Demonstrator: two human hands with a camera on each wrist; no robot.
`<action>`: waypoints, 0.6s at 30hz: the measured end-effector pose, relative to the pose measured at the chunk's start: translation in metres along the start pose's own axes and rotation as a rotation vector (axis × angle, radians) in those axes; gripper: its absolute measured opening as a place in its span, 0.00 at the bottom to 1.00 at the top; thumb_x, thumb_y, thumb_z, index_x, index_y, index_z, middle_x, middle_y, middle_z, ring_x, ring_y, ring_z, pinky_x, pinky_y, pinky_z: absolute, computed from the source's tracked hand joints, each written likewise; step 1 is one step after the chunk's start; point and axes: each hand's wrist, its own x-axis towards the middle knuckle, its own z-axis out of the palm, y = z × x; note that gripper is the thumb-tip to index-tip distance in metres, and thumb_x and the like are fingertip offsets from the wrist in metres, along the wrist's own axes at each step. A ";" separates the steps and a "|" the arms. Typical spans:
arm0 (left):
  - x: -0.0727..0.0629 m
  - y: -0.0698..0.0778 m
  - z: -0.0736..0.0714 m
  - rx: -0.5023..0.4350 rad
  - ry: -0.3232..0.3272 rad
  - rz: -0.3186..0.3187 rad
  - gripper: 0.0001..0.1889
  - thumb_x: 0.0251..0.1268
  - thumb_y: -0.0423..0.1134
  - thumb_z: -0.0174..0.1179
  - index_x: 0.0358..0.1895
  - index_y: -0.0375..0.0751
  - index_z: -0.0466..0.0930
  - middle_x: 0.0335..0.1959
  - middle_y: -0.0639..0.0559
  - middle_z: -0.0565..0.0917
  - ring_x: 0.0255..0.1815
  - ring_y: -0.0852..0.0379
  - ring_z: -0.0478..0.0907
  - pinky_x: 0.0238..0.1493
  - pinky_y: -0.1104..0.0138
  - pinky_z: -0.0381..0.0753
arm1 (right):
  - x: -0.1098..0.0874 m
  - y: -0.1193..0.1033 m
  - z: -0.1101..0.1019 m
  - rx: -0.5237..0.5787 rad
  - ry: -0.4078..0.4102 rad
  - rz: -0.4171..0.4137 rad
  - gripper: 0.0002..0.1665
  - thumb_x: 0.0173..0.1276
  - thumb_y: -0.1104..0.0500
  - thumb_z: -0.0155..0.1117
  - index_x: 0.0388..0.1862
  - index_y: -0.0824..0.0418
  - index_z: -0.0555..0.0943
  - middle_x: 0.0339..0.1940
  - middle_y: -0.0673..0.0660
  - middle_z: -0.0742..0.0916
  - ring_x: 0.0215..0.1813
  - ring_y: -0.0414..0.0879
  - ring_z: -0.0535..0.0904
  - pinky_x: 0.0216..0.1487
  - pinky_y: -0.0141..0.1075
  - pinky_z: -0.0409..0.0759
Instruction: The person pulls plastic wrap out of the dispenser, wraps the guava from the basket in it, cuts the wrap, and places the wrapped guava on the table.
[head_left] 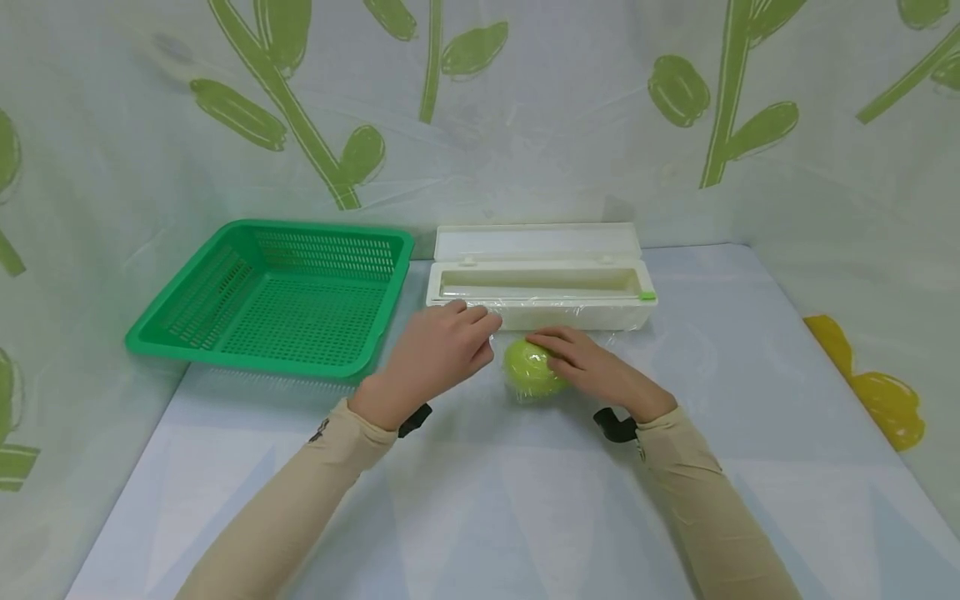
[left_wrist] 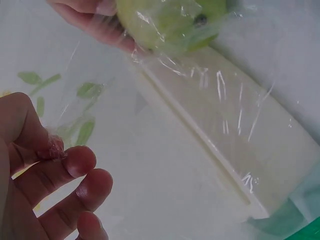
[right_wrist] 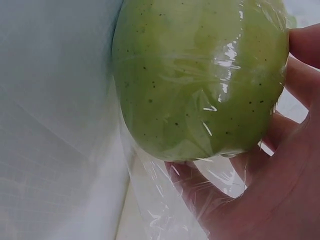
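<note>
A round green apple (head_left: 527,368) sits on the table, with clear plastic wrap over its skin. My right hand (head_left: 603,368) grips it from the right, fingers and thumb spread round it; small dark specks show on the apple (right_wrist: 195,85) in the right wrist view. To the left of the apple, my left hand (head_left: 441,346) is raised, and in the left wrist view thumb and forefinger pinch a bunched edge of the plastic wrap (left_wrist: 56,148). The film stretches from there towards the apple. Just behind both hands stands a white wrap dispenser box (head_left: 570,317), lid up, a roll inside.
A green plastic basket (head_left: 390,312) with perforated walls stands at the back left, beside the dispenser. Behind the table hangs a pale curtain (head_left: 555,150) printed with green leaves. The tabletop (head_left: 510,500) has a pale blue triangle pattern.
</note>
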 end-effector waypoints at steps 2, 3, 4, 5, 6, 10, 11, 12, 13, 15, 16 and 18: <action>0.006 -0.006 0.007 0.010 0.003 -0.018 0.03 0.50 0.32 0.48 0.24 0.43 0.66 0.14 0.57 0.63 0.15 0.58 0.59 0.13 0.70 0.55 | 0.000 0.001 0.000 -0.005 0.005 -0.005 0.24 0.71 0.54 0.42 0.65 0.49 0.63 0.63 0.50 0.65 0.64 0.46 0.57 0.60 0.45 0.57; 0.008 -0.009 0.010 0.015 0.001 -0.026 0.03 0.50 0.31 0.48 0.24 0.43 0.66 0.14 0.57 0.63 0.15 0.57 0.58 0.13 0.70 0.54 | -0.001 0.001 0.000 -0.006 0.007 -0.006 0.24 0.71 0.55 0.42 0.65 0.49 0.63 0.62 0.50 0.66 0.64 0.46 0.57 0.60 0.45 0.57; 0.010 -0.012 0.013 0.022 -0.001 -0.038 0.03 0.50 0.31 0.47 0.23 0.43 0.65 0.13 0.57 0.62 0.14 0.57 0.58 0.12 0.70 0.54 | 0.000 0.001 -0.001 -0.011 0.009 -0.011 0.24 0.71 0.55 0.42 0.65 0.50 0.63 0.62 0.51 0.66 0.64 0.47 0.57 0.60 0.45 0.57; 0.013 -0.015 0.017 0.029 -0.008 -0.049 0.04 0.51 0.31 0.47 0.23 0.43 0.64 0.13 0.57 0.61 0.14 0.58 0.58 0.12 0.69 0.53 | 0.000 0.001 -0.001 -0.013 0.009 -0.013 0.24 0.71 0.55 0.42 0.65 0.50 0.64 0.62 0.51 0.66 0.64 0.47 0.57 0.60 0.45 0.57; 0.015 -0.017 0.020 0.035 -0.017 -0.058 0.05 0.51 0.31 0.47 0.22 0.43 0.64 0.12 0.57 0.61 0.14 0.58 0.57 0.12 0.69 0.53 | 0.000 0.001 -0.001 -0.015 0.010 -0.014 0.23 0.71 0.55 0.42 0.65 0.50 0.64 0.62 0.51 0.66 0.64 0.47 0.57 0.60 0.45 0.57; 0.023 -0.024 0.030 0.055 -0.059 -0.083 0.06 0.53 0.32 0.46 0.21 0.43 0.63 0.12 0.56 0.60 0.14 0.57 0.58 0.11 0.68 0.55 | 0.000 0.001 0.000 -0.019 0.011 -0.010 0.23 0.71 0.55 0.43 0.65 0.50 0.64 0.62 0.51 0.66 0.63 0.47 0.57 0.60 0.45 0.58; 0.024 -0.025 0.032 0.058 -0.074 -0.085 0.06 0.53 0.32 0.46 0.22 0.43 0.63 0.12 0.56 0.60 0.14 0.57 0.59 0.11 0.67 0.56 | 0.000 0.000 0.000 -0.012 0.011 -0.005 0.23 0.71 0.55 0.43 0.64 0.50 0.64 0.62 0.51 0.66 0.63 0.47 0.57 0.60 0.45 0.58; 0.026 -0.026 0.034 0.063 -0.087 -0.084 0.06 0.54 0.32 0.46 0.22 0.43 0.63 0.12 0.56 0.61 0.14 0.57 0.59 0.11 0.67 0.57 | 0.000 0.000 0.000 -0.013 0.011 -0.005 0.23 0.71 0.55 0.43 0.64 0.49 0.64 0.62 0.51 0.66 0.63 0.47 0.57 0.60 0.45 0.58; 0.028 -0.026 0.035 0.070 -0.101 -0.082 0.05 0.54 0.33 0.46 0.23 0.43 0.64 0.13 0.56 0.62 0.15 0.57 0.60 0.11 0.67 0.58 | 0.000 0.000 0.000 -0.014 0.012 -0.007 0.23 0.70 0.55 0.43 0.64 0.49 0.64 0.62 0.50 0.66 0.63 0.47 0.57 0.60 0.45 0.58; 0.032 -0.026 0.038 0.085 -0.124 -0.066 0.05 0.55 0.34 0.48 0.24 0.43 0.65 0.14 0.56 0.63 0.16 0.57 0.61 0.11 0.67 0.60 | 0.001 0.000 0.001 -0.013 0.014 -0.010 0.23 0.70 0.55 0.43 0.64 0.49 0.65 0.62 0.50 0.66 0.63 0.47 0.58 0.60 0.45 0.58; 0.034 -0.026 0.040 0.092 -0.134 -0.055 0.05 0.56 0.35 0.48 0.25 0.42 0.65 0.14 0.55 0.64 0.16 0.57 0.61 0.11 0.68 0.61 | 0.001 0.000 0.001 -0.013 0.014 -0.011 0.23 0.70 0.55 0.42 0.64 0.49 0.65 0.62 0.50 0.66 0.63 0.47 0.58 0.60 0.46 0.58; 0.038 -0.025 0.043 0.111 -0.149 -0.030 0.05 0.58 0.37 0.50 0.27 0.42 0.66 0.15 0.55 0.66 0.16 0.58 0.62 0.11 0.69 0.62 | 0.001 0.001 0.001 -0.017 0.018 -0.017 0.23 0.70 0.55 0.42 0.64 0.49 0.65 0.62 0.50 0.67 0.63 0.47 0.58 0.60 0.46 0.58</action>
